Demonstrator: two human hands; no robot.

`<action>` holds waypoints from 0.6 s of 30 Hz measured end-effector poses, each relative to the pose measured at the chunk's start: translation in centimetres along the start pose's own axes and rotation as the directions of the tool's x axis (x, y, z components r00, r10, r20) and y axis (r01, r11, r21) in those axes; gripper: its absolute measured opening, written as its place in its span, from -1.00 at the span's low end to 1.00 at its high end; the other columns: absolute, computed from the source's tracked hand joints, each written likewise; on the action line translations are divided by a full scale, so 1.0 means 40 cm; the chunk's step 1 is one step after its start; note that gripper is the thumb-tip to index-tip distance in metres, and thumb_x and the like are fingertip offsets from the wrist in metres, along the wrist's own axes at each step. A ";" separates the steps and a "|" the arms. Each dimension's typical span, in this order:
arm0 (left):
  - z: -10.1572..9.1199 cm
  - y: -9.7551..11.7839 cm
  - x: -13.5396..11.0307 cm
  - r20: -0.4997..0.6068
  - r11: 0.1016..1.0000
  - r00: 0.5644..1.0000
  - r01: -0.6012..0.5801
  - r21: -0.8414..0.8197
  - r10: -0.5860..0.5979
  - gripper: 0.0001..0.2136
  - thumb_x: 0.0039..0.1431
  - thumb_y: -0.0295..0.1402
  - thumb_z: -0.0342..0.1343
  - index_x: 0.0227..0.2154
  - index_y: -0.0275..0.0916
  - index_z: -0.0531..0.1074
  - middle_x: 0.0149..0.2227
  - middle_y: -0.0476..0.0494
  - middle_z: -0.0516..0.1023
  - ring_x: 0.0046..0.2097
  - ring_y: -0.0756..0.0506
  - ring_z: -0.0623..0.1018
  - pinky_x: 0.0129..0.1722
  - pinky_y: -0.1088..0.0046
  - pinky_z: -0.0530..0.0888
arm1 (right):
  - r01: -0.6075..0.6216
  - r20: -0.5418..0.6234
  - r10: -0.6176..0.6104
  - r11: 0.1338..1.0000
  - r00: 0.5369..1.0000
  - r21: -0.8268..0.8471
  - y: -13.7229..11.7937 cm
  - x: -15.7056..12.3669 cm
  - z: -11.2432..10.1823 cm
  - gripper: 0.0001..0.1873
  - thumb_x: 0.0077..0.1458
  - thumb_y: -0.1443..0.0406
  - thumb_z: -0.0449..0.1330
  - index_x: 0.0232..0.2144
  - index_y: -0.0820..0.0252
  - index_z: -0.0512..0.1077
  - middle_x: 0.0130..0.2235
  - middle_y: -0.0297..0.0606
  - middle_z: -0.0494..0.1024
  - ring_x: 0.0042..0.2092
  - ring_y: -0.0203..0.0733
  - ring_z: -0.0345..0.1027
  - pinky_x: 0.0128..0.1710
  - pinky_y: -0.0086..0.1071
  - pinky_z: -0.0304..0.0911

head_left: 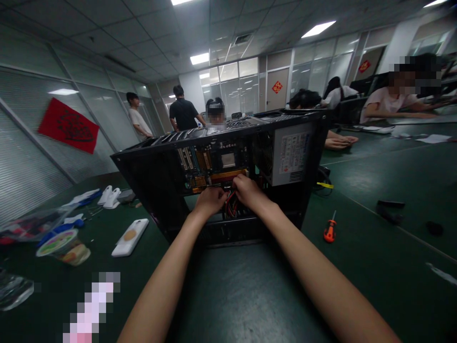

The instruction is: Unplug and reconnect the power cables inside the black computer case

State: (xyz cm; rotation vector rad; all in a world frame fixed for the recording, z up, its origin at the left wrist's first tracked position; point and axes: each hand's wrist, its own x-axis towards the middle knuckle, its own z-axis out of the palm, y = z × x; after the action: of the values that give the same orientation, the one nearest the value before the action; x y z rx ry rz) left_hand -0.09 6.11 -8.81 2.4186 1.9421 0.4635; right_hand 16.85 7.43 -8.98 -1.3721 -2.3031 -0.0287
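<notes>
An open black computer case [150, 176] stands on the dark green table [250, 295] in front of me, its motherboard [214, 166] and grey power supply [293, 155] exposed. Both my arms reach into it. My left hand [210, 200] is curled with its fingers closed at a bundle of red and black cables [231, 206] low in the case. My right hand [248, 190] is closed too, its fingertips pinched at the lower edge of the motherboard above the same cables. What either hand grips is hidden by the fingers.
An orange-handled screwdriver [330, 229] lies right of the case. A white phone [130, 237], a lidded cup [64, 246] and plastic bags lie at left. Black parts [390, 209] sit further right. Other people sit and stand beyond the case.
</notes>
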 end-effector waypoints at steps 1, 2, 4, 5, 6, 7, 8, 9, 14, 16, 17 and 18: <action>0.000 0.000 0.000 0.002 1.000 1.000 -0.002 -0.003 0.002 -0.66 0.34 -0.15 -0.04 -0.26 -0.18 0.61 -0.24 -0.19 0.66 -0.18 -0.14 0.61 -0.24 0.43 0.40 | -0.003 0.011 0.004 1.000 1.000 -0.020 -0.002 0.001 -0.002 -0.74 0.19 0.51 0.03 -0.12 0.32 0.42 -0.01 -0.01 0.45 -0.01 -0.09 0.40 -0.09 -0.36 0.24; -0.001 0.000 0.000 0.004 1.000 1.000 -0.003 -0.006 0.003 -0.66 0.34 -0.15 -0.04 -0.25 -0.18 0.61 -0.24 -0.19 0.66 -0.19 -0.14 0.61 -0.23 0.43 0.40 | -0.007 0.020 0.008 0.999 1.000 -0.044 -0.004 0.001 -0.004 -0.75 0.21 0.50 0.03 -0.10 0.32 0.42 0.00 0.00 0.46 -0.02 -0.08 0.41 -0.09 -0.35 0.26; -0.002 0.001 0.001 0.009 1.000 1.000 0.000 -0.013 0.001 -0.66 0.33 -0.15 -0.03 -0.25 -0.18 0.61 -0.24 -0.19 0.66 -0.19 -0.14 0.61 -0.24 0.43 0.41 | -0.014 0.039 0.018 0.995 0.999 -0.100 -0.005 0.002 -0.008 -0.75 0.22 0.46 0.04 -0.08 0.32 0.41 0.00 0.04 0.47 -0.03 -0.04 0.44 -0.11 -0.32 0.29; -0.003 0.002 0.001 0.011 1.000 1.000 0.002 -0.015 -0.001 -0.67 0.33 -0.16 -0.03 -0.25 -0.18 0.61 -0.25 -0.18 0.66 -0.20 -0.14 0.61 -0.24 0.43 0.41 | -0.010 0.049 0.017 0.992 0.999 -0.129 -0.004 0.003 -0.009 -0.74 0.22 0.45 0.04 -0.06 0.32 0.41 -0.01 0.05 0.48 -0.03 -0.02 0.46 -0.12 -0.30 0.30; -0.003 0.002 0.001 0.011 1.000 1.000 0.002 -0.015 -0.002 -0.67 0.33 -0.16 -0.03 -0.25 -0.17 0.61 -0.25 -0.18 0.66 -0.20 -0.14 0.61 -0.25 0.43 0.40 | 0.003 0.062 0.006 0.988 0.998 -0.153 -0.001 0.005 -0.009 -0.73 0.22 0.45 0.04 -0.05 0.32 0.41 -0.02 0.05 0.50 -0.04 0.00 0.47 -0.12 -0.29 0.31; -0.004 0.002 0.001 0.010 1.000 1.000 0.004 -0.013 -0.004 -0.68 0.32 -0.16 -0.02 -0.25 -0.17 0.61 -0.26 -0.18 0.66 -0.21 -0.14 0.61 -0.25 0.42 0.40 | 0.027 0.077 -0.014 0.985 0.997 -0.172 0.005 0.009 -0.009 -0.72 0.22 0.44 0.05 -0.05 0.32 0.42 -0.03 0.06 0.52 -0.04 0.02 0.48 -0.12 -0.28 0.32; -0.004 0.002 0.001 0.007 1.000 1.000 0.007 -0.011 -0.007 -0.68 0.32 -0.16 -0.02 -0.26 -0.16 0.61 -0.26 -0.18 0.66 -0.21 -0.14 0.61 -0.26 0.42 0.40 | 0.056 0.095 -0.038 0.980 0.995 -0.190 0.011 0.012 -0.009 -0.72 0.22 0.43 0.05 -0.05 0.32 0.43 -0.04 0.06 0.54 -0.04 0.03 0.49 -0.12 -0.27 0.33; -0.004 0.002 0.001 0.003 1.000 1.000 0.010 -0.009 -0.010 -0.68 0.32 -0.16 -0.02 -0.26 -0.15 0.61 -0.27 -0.18 0.66 -0.22 -0.15 0.61 -0.27 0.42 0.40 | 0.089 0.121 -0.064 0.974 0.991 -0.210 0.019 0.016 -0.008 -0.73 0.22 0.42 0.06 -0.07 0.33 0.45 -0.06 0.07 0.56 -0.05 0.04 0.50 -0.11 -0.25 0.33; -0.005 0.000 -0.001 -0.004 1.000 1.000 0.004 -0.011 -0.004 -0.66 0.32 -0.12 -0.03 -0.27 -0.13 0.62 -0.29 -0.17 0.66 -0.23 -0.16 0.61 -0.31 0.42 0.38 | 0.188 0.200 -0.131 0.935 0.971 -0.299 0.041 0.030 -0.005 -0.67 0.26 0.41 -0.01 -0.20 0.38 0.56 -0.12 0.14 0.60 -0.09 0.06 0.54 -0.13 -0.24 0.36; -0.005 -0.001 -0.001 -0.007 1.000 1.000 0.001 -0.005 -0.001 -0.67 0.32 -0.13 -0.03 -0.26 -0.13 0.62 -0.28 -0.17 0.66 -0.21 -0.17 0.62 -0.31 0.42 0.37 | 0.165 0.164 -0.119 0.938 0.979 -0.304 0.035 0.030 -0.006 -0.66 0.26 0.41 -0.01 -0.16 0.37 0.57 -0.11 0.16 0.61 -0.10 0.04 0.55 -0.14 -0.26 0.36; -0.005 -0.001 -0.001 -0.009 1.000 1.000 0.004 0.001 -0.004 -0.67 0.32 -0.13 -0.03 -0.25 -0.13 0.62 -0.27 -0.17 0.66 -0.20 -0.17 0.62 -0.31 0.41 0.38 | 0.150 0.154 -0.106 0.940 0.982 -0.308 0.029 0.030 -0.006 -0.66 0.26 0.40 0.00 -0.16 0.37 0.58 -0.12 0.17 0.61 -0.10 0.04 0.55 -0.14 -0.26 0.36; -0.004 -0.001 -0.002 -0.009 1.000 1.000 0.009 0.008 -0.009 -0.68 0.32 -0.13 -0.03 -0.24 -0.12 0.62 -0.26 -0.17 0.66 -0.19 -0.18 0.62 -0.30 0.41 0.38 | 0.137 0.155 -0.091 0.940 0.984 -0.314 0.024 0.030 -0.006 -0.66 0.25 0.39 0.01 -0.15 0.38 0.58 -0.13 0.20 0.61 -0.09 0.05 0.55 -0.14 -0.26 0.36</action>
State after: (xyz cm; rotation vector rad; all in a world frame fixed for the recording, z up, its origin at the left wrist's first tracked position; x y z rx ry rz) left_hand -0.16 6.02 -8.66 2.4152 1.9613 0.4683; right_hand 17.26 8.83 -8.48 -1.4292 -2.5798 -0.3756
